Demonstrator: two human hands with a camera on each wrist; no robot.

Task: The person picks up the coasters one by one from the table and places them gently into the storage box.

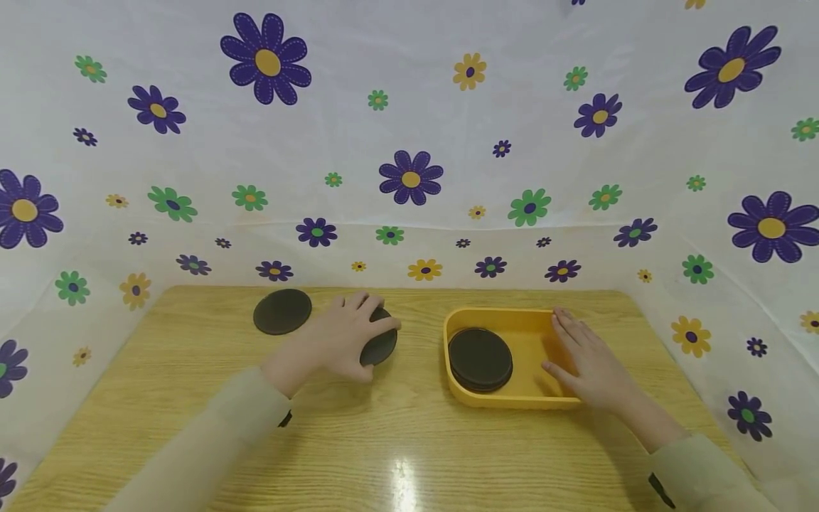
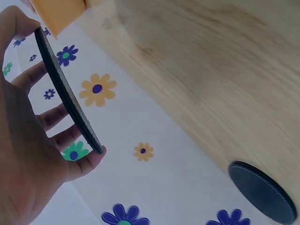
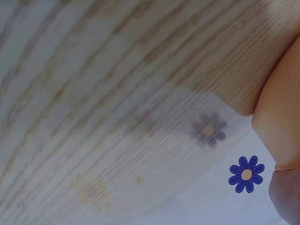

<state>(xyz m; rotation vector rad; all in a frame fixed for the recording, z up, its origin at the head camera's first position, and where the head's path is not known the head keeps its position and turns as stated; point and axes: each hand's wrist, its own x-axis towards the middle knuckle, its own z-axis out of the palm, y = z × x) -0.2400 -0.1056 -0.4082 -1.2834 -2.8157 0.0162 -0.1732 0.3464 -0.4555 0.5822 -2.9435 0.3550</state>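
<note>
Left of the tray [image 1: 530,345], the left hand [image 1: 339,340] grips a disc [image 1: 380,348] by its rim. The right hand [image 1: 591,366], straight-fingered, likely steadies the tray.

A plain, pale grey-green fabric left sleeve [image 1: 211,427] and matching right sleeve [image 1: 704,473] are worn. Each has a small black strip [image 1: 285,418] near its end.

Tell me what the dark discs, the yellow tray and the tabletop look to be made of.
Dark discs: mostly matte, perhaps leather or imitation leather; the left wrist view shows a stitch-like line along one rim.
Yellow tray: probably plastic, smooth and evenly coloured, with rounded corners.
Tabletop: wood or wood-look laminate, with streaky grain and a glossy reflection.
</note>
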